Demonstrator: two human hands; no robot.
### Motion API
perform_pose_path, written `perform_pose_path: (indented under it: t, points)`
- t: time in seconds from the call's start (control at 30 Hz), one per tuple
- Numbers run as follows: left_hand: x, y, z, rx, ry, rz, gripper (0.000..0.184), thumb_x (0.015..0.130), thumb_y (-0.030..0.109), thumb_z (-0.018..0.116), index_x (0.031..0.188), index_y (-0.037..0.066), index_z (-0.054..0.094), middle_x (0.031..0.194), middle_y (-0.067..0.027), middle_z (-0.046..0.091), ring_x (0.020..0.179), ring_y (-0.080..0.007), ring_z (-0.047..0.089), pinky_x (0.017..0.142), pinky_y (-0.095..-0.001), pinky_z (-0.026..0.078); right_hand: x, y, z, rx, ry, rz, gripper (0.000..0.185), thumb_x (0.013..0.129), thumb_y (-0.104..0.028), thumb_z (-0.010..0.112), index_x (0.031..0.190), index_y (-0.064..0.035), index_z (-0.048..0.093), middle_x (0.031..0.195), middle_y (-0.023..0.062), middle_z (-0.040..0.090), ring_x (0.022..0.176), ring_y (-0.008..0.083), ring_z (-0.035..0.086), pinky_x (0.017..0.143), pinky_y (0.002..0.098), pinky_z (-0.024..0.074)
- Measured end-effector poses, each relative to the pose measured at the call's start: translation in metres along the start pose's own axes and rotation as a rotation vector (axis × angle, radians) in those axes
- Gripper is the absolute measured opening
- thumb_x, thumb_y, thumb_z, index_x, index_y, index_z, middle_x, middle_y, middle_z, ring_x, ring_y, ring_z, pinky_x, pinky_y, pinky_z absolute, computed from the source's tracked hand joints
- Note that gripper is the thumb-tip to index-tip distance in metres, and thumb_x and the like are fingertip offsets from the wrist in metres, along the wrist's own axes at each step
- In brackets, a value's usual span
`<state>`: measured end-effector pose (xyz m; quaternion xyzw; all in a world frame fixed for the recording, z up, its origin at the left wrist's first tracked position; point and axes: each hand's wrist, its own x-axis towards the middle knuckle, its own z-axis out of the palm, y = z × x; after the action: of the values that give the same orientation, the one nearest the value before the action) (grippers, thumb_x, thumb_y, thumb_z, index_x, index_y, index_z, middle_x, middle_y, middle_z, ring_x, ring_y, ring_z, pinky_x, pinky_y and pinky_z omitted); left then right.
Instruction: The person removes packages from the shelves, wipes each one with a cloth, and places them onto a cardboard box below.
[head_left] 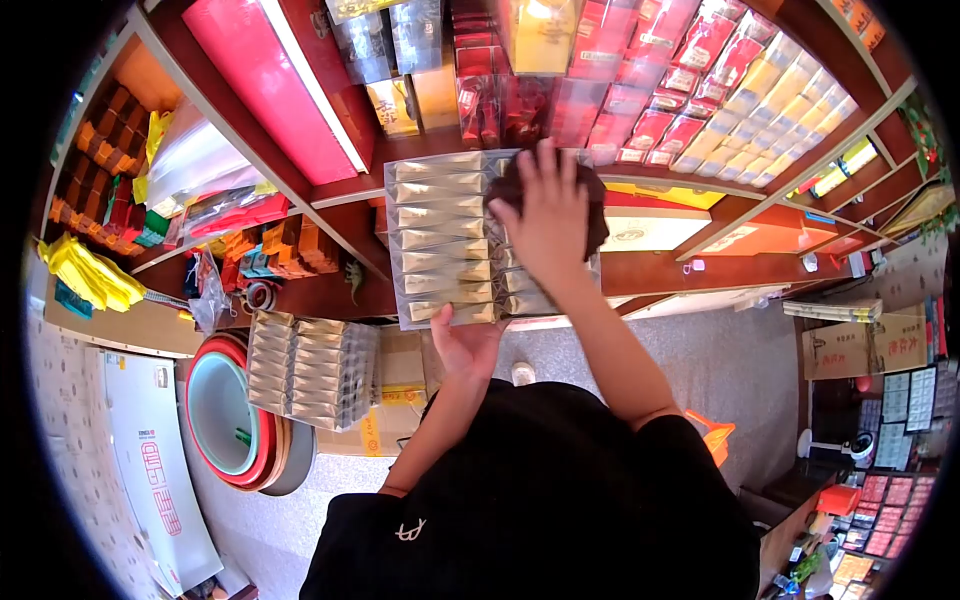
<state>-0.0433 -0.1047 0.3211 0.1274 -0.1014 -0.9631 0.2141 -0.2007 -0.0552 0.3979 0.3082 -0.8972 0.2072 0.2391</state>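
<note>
A clear plastic-wrapped pack (440, 240) of gold packets in two columns is held out at the front of the shelves. My left hand (465, 345) grips its near edge, thumb up on the front and the other fingers hidden beneath. On the right column of the pack lies a dark brown cloth (592, 218). My right hand (548, 215) presses on that cloth from above with its fingers somewhat spread, slightly blurred. Cloth and hand cover much of the right column. To the lower left, a similar wrapped stack of gold packets (310, 370) sits on a cardboard box (400, 360).
Wooden shelves (345, 215) hold red and gold packaged goods ahead. Nested basins (222, 410) stand at left beside a white box (155, 470). Yellow bags (90, 275) hang over a left ledge. Grey floor (715, 370) shows at right; more stock lines the far right.
</note>
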Motion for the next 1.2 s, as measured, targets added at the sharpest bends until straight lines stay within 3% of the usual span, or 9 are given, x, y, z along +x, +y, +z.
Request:
perform_pose_path:
  t: [0.17, 0.3, 0.4, 0.57, 0.8, 0.87, 1.0, 1.07, 1.2]
  points:
    - [0.000, 0.001, -0.005, 0.038, 0.071, 0.027, 0.071, 0.080, 0.039, 0.058, 0.142, 0.014, 0.035, 0.144, -0.0096, 0.041, 0.131, -0.0325, 0.040, 0.109, -0.0546, 0.029, -0.040, -0.063, 0.007, 0.261, -0.182, -0.388, 0.071, 0.080, -0.046, 0.064, 0.138, -0.0113, 0.044, 0.152, 0.0108, 0.030, 0.140, 0.0338, 0.026, 0.103, 0.0525, 0.0338]
    - [0.001, 0.001, -0.003, -0.040, 0.044, 0.086, 0.070, 0.081, 0.039, 0.058, 0.143, 0.015, 0.036, 0.145, -0.0052, 0.041, 0.131, -0.0289, 0.039, 0.109, -0.0566, 0.028, -0.051, -0.046, -0.006, 0.407, -0.307, -0.580, 0.078, 0.073, -0.046, 0.069, 0.140, -0.0138, 0.043, 0.152, 0.0076, 0.032, 0.141, 0.0286, 0.027, 0.103, 0.0473, 0.0351]
    - [0.000, 0.008, -0.006, -0.043, -0.004, 0.027, 0.068, 0.081, 0.036, 0.057, 0.141, 0.012, 0.036, 0.144, -0.0072, 0.040, 0.133, -0.0304, 0.038, 0.110, -0.0567, 0.026, -0.038, -0.005, -0.027, 0.349, -0.419, -0.600, 0.086, 0.067, -0.048, 0.073, 0.140, -0.0151, 0.043, 0.151, 0.0054, 0.033, 0.139, 0.0260, 0.030, 0.105, 0.0503, 0.0307]
    - [-0.002, 0.005, 0.005, -0.008, 0.037, -0.015, 0.073, 0.078, 0.035, 0.058, 0.142, 0.010, 0.031, 0.144, -0.0119, 0.039, 0.132, -0.0350, 0.037, 0.108, -0.0619, 0.025, -0.022, 0.039, -0.041, -0.057, -0.192, -0.335, 0.086, 0.065, -0.054, 0.072, 0.141, -0.0254, 0.042, 0.154, 0.0035, 0.027, 0.140, 0.0380, 0.021, 0.099, 0.0752, 0.0146]
    - [-0.003, 0.000, 0.005, -0.028, 0.023, -0.012, 0.071, 0.078, 0.035, 0.058, 0.140, 0.011, 0.034, 0.141, -0.0110, 0.044, 0.131, -0.0328, 0.040, 0.107, -0.0588, 0.029, -0.053, 0.012, -0.033, 0.008, -0.162, -0.156, 0.083, 0.070, -0.053, 0.070, 0.142, -0.0241, 0.041, 0.154, 0.0095, 0.024, 0.140, 0.0439, 0.017, 0.102, 0.0727, 0.0154]
    - [0.000, -0.002, -0.004, -0.016, 0.085, 0.033, 0.064, 0.080, 0.037, 0.057, 0.136, 0.010, 0.042, 0.137, -0.0099, 0.049, 0.128, -0.0296, 0.044, 0.105, -0.0508, 0.036, -0.078, -0.002, -0.036, 0.042, -0.217, -0.212, 0.079, 0.071, -0.054, 0.068, 0.140, -0.0246, 0.044, 0.154, 0.0116, 0.023, 0.141, 0.0460, 0.015, 0.102, 0.0741, 0.0126]
    - [-0.009, 0.000, -0.003, 0.000, 0.143, -0.015, 0.056, 0.078, 0.040, 0.062, 0.126, 0.011, 0.054, 0.125, -0.0070, 0.058, 0.118, -0.0274, 0.052, 0.103, -0.0438, 0.039, -0.104, -0.017, -0.043, 0.250, -0.321, -0.462, 0.087, 0.057, -0.039, 0.079, 0.137, -0.0306, 0.046, 0.152, 0.0042, 0.031, 0.141, 0.0352, 0.024, 0.106, 0.0666, 0.0179]
    - [-0.007, 0.002, -0.001, 0.030, 0.197, -0.025, 0.053, 0.079, 0.042, 0.062, 0.122, 0.011, 0.058, 0.118, -0.0071, 0.063, 0.112, -0.0280, 0.057, 0.102, -0.0394, 0.041, -0.090, -0.006, -0.050, 0.267, -0.375, -0.497, 0.083, 0.061, -0.039, 0.078, 0.137, -0.0302, 0.047, 0.151, 0.0030, 0.033, 0.141, 0.0307, 0.027, 0.109, 0.0621, 0.0191]
    - [-0.005, 0.004, 0.010, 0.026, 0.021, -0.020, 0.068, 0.080, 0.040, 0.057, 0.139, 0.011, 0.040, 0.139, -0.0117, 0.046, 0.126, -0.0335, 0.044, 0.104, -0.0550, 0.035, -0.060, 0.032, -0.044, 0.055, -0.296, -0.304, 0.067, 0.078, -0.044, 0.065, 0.140, -0.0266, 0.044, 0.154, 0.0056, 0.026, 0.144, 0.0319, 0.018, 0.109, 0.0645, 0.0137]
